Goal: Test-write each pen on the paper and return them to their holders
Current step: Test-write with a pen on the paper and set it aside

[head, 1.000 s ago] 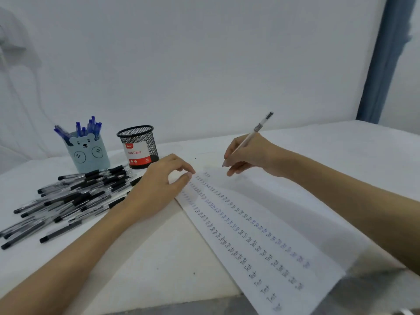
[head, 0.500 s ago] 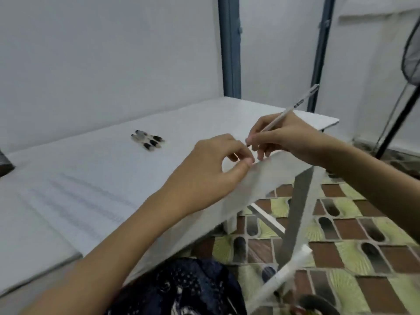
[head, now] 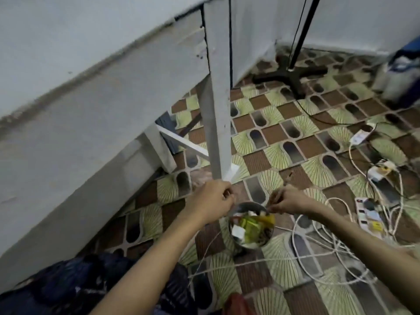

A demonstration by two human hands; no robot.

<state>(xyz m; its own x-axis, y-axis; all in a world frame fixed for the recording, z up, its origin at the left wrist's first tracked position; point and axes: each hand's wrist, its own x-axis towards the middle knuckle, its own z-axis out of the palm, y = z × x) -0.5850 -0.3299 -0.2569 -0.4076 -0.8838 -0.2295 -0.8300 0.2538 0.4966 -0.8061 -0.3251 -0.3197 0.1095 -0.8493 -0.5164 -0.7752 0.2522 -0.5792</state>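
The view points down at the patterned floor beside the white table (head: 68, 133). My left hand (head: 211, 201) is curled, pinching the white paper, of which only a corner (head: 233, 172) sticks out past the fingers. My right hand (head: 289, 201) is curled with fingertips together, still around the pen, which is blurred and barely shows. Both hands hover just above a round metal bin (head: 247, 246) full of scraps. The pen holders and the other pens are out of view.
A white table leg (head: 217, 98) stands just beyond my left hand. White cables (head: 318, 253) and power strips (head: 370, 217) lie on the floor at the right. A black fan stand (head: 293, 71) is at the back. Dark blue cloth (head: 68, 287) covers my lap.
My view swung from the tabletop down to the floor. Both hands left the table with the paper and pen and now hang over the bin.
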